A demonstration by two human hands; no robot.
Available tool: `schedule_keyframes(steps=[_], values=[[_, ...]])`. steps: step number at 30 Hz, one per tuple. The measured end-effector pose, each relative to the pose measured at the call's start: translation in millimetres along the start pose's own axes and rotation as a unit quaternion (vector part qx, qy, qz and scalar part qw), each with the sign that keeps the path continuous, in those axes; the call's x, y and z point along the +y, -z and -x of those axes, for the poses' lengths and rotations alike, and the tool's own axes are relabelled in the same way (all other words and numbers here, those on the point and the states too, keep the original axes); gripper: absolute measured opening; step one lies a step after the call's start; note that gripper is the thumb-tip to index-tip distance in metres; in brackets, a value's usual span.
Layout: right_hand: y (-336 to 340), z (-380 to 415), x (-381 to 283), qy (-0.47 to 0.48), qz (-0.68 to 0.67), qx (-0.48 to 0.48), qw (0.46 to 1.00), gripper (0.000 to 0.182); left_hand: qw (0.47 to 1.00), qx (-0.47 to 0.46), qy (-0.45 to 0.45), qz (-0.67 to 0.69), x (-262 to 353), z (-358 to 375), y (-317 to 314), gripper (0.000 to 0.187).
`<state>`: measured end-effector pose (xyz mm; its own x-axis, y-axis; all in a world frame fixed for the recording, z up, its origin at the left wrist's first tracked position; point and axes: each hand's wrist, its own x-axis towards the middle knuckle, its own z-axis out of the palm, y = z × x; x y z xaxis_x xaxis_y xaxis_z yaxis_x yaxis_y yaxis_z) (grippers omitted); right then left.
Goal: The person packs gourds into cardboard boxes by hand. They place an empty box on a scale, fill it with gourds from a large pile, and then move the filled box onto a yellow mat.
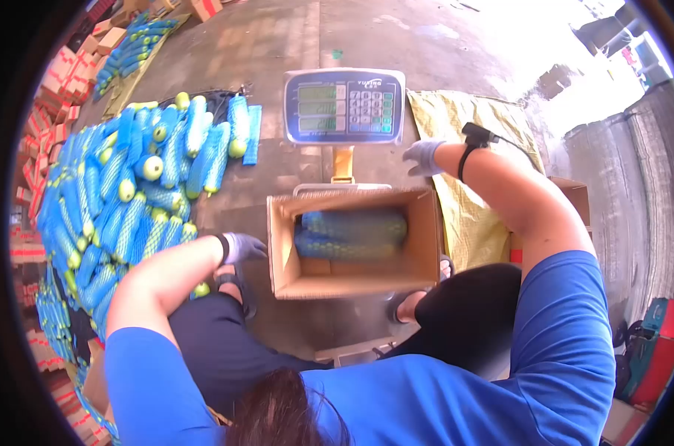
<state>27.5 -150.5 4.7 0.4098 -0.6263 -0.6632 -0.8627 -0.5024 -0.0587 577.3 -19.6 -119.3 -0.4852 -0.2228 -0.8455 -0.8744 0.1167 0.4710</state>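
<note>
My left hand (245,247), in a pale thin glove, is just left of an open cardboard box (353,288), its fingers stretched out and holding nothing. Beyond the box's far right corner hovers my right hand (424,157), gloved too, with fingers apart and empty. Inside the box lie long green gourds in blue foam nets (349,238), somewhat blurred. The box seems to rest on a weighing scale, whose display panel (344,106) stands behind it; its digits are too blurred to read.
A big heap of netted gourds (121,193) spreads on the left, with a smaller pile (136,52) farther back. Cardboard boxes (58,78) are stacked along the left edge. A yellow woven sheet (474,215) lies right of the scale, beside another carton (571,197).
</note>
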Motion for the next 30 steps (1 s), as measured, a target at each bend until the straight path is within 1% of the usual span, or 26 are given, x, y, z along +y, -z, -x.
schedule_keyframes(steps=[1, 2, 3, 4, 5, 7, 10, 14, 19, 24, 30], values=[[0.1, -5.8, -9.3, 0.024, -0.044, -0.001, 0.999, 0.065, 0.944, -0.064, 0.021, 0.322, -19.7, -35.1, -22.4, 0.043], [-9.2, -21.9, -8.7, 0.076, -0.089, 0.065, 0.991, 0.070, 0.914, -0.084, 0.033, 0.397, -8.5, -47.6, -33.4, 0.043], [-19.5, -38.7, -9.4, 0.130, -0.132, 0.128, 0.974, 0.076, 0.899, -0.100, 0.037, 0.426, 8.1, -58.5, -40.3, 0.043], [-6.8, -37.5, -23.6, 0.119, -0.110, 0.138, 0.977, 0.062, 0.884, -0.115, 0.038, 0.452, 21.8, -67.4, -51.6, 0.043], [-4.7, -46.4, -29.9, 0.121, -0.116, 0.149, 0.974, 0.061, 0.873, -0.127, 0.036, 0.470, 31.3, -72.4, -57.2, 0.044], [-7.6, -61.1, -33.0, 0.126, -0.136, 0.160, 0.969, 0.061, 0.855, -0.142, 0.029, 0.498, 44.8, -78.7, -61.2, 0.044], [-13.5, -69.0, -39.8, 0.118, -0.146, 0.179, 0.966, 0.060, 0.848, -0.145, 0.016, 0.509, 58.4, -80.9, -44.9, 0.045], [-17.2, -74.6, -52.3, 0.098, -0.164, 0.199, 0.961, 0.060, 0.851, -0.146, -0.002, 0.505, 66.5, -80.9, -26.3, 0.045], [-13.6, -81.2, -66.6, 0.067, -0.185, 0.231, 0.953, 0.058, 0.859, -0.146, -0.022, 0.490, 60.5, -77.3, -8.5, 0.046], [11.1, -105.9, -90.9, 0.043, -0.211, 0.270, 0.938, 0.057, 0.867, -0.118, -0.035, 0.483, 36.0, -53.3, 18.0, 0.047], [71.0, -181.0, -140.9, 0.046, -0.232, 0.316, 0.919, 0.056, 0.872, -0.069, -0.038, 0.483, -26.3, -8.6, 42.6, 0.048]])
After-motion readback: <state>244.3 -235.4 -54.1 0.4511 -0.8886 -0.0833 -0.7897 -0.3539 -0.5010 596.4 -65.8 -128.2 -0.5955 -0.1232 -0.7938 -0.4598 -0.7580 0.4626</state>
